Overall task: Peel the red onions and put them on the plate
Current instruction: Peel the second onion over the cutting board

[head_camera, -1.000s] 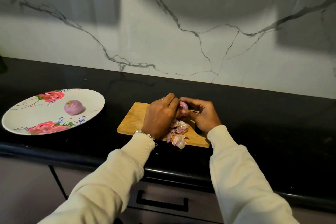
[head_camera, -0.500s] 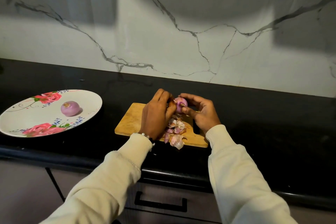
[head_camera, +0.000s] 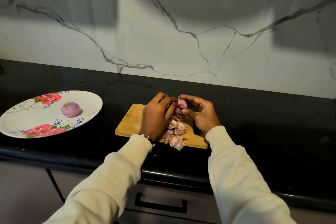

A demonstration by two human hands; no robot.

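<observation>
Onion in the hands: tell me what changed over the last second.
Both hands, left and right, lifted the onion slightly off the board, and more of it shows between the fingers. Both still hold it. Peels, plate and its peeled onion stayed put.

Glossy black stone countertop (head_camera: 272,123), matt grainy wooden chopping board (head_camera: 131,122), smooth veined marble backsplash (head_camera: 181,42), glazed floral plate (head_camera: 21,120), papery onion skins (head_camera: 175,132), ribbed knit cream sleeves (head_camera: 236,178).

Both hands, left hand (head_camera: 156,114) and right hand (head_camera: 201,112), gripped a red onion (head_camera: 181,104) mid-frame above the cutting board (head_camera: 131,122), peeled onion (head_camera: 70,108) on floral plate (head_camera: 21,123) at left
</observation>
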